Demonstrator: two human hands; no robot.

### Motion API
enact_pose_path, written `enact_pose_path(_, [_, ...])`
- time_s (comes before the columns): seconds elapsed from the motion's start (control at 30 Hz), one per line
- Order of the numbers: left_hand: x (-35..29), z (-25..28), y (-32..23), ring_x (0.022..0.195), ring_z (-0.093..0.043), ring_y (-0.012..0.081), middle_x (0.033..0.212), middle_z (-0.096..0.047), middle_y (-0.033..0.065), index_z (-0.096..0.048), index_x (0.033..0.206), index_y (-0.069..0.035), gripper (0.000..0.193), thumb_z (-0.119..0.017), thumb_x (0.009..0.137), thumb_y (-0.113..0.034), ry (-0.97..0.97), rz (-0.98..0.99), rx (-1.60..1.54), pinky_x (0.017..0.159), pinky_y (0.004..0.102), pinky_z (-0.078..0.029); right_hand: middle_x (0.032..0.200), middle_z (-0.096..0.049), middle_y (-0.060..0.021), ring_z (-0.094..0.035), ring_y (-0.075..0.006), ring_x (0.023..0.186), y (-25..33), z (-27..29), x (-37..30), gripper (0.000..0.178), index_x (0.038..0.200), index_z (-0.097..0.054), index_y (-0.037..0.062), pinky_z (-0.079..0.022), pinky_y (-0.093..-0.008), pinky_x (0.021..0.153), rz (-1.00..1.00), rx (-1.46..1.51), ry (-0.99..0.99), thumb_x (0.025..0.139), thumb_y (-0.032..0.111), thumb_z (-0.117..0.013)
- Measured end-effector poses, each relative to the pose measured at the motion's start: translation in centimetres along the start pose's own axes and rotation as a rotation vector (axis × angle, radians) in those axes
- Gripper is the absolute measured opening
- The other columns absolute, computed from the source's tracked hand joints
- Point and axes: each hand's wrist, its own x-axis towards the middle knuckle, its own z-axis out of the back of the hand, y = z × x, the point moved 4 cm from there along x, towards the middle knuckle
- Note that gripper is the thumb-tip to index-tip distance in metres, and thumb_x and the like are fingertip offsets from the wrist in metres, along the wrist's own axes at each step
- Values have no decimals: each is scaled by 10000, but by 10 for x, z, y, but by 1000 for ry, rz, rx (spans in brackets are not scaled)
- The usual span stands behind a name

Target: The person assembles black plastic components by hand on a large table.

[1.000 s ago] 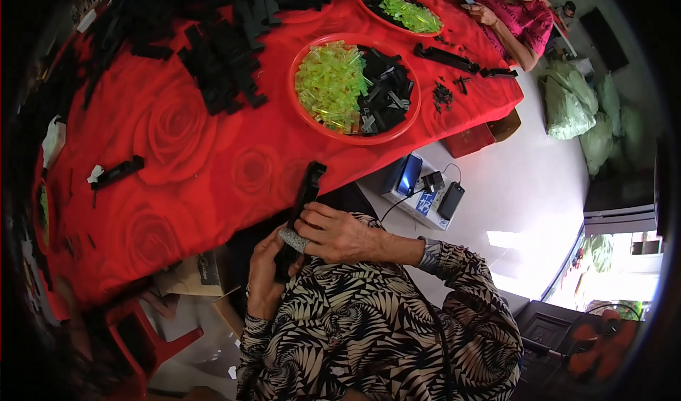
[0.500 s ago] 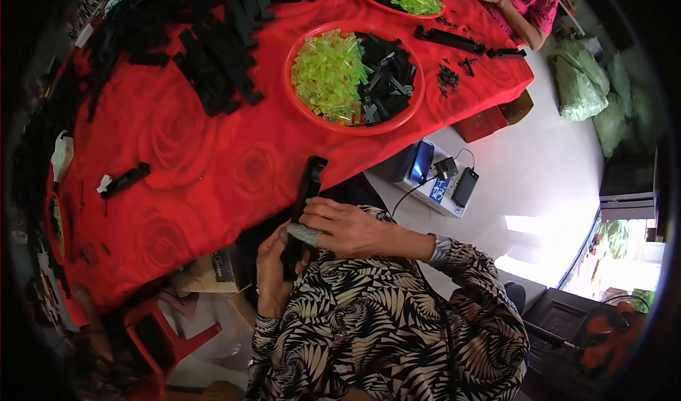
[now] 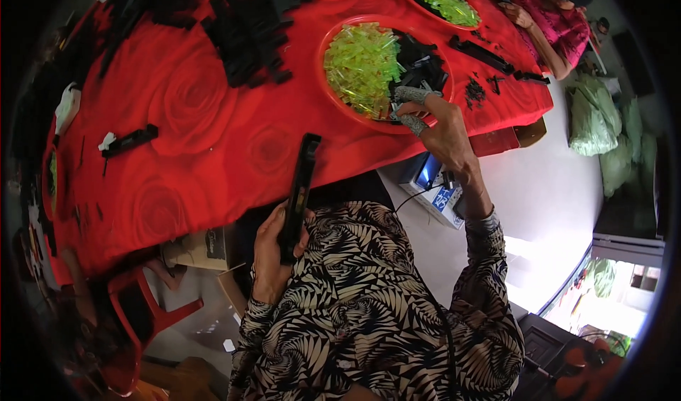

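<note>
My left hand (image 3: 268,252) is closed around the lower end of a long, narrow black plastic part (image 3: 301,188), which stands up slantwise in front of my lap. My right hand (image 3: 445,135) reaches over the near right rim of a round red tray (image 3: 321,64). Grey tape wraps its thumb and forefinger, whose tips come together among the small pieces; what they pinch is too small to make out. The tray holds clear yellow-green strips (image 3: 358,67) on the left and small black pieces (image 3: 420,62) on the right.
A red rose-patterned cloth (image 3: 191,117) covers the table. Black parts (image 3: 248,39) are piled at the back. A second tray (image 3: 474,26) stands farther right, near another person's hands (image 3: 521,14). A single black part (image 3: 135,140) lies left; a red stool (image 3: 170,317) stands below.
My right hand has left the black part and moved up and right to the red tray. My left hand still holds the part, now more in view. The whole view has shifted slightly.
</note>
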Motion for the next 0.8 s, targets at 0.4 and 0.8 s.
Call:
enact_pose_path(0.4, [-1,4,1,578,-530,106,975,-642,115,-454,1359,21,421,-346,1025,-212,16,31,-39,461,206,-404,820,-549,-189,-580,-405,743,14,-17,11,204,951,-607,4,-462,-485,637,48,-401,266,747,18,-605])
enact_pose_path(0.8, [-6,2,-2,574,-528,111,982,-644,110,-477,1334,28,416,-335,1041,-231,23,9,-40,465,212,-400,883,-613,-146,-620,-322,819,13,-14,3,267,989,-701,15,-497,-381,720,-2,-136,156,734,44,-774])
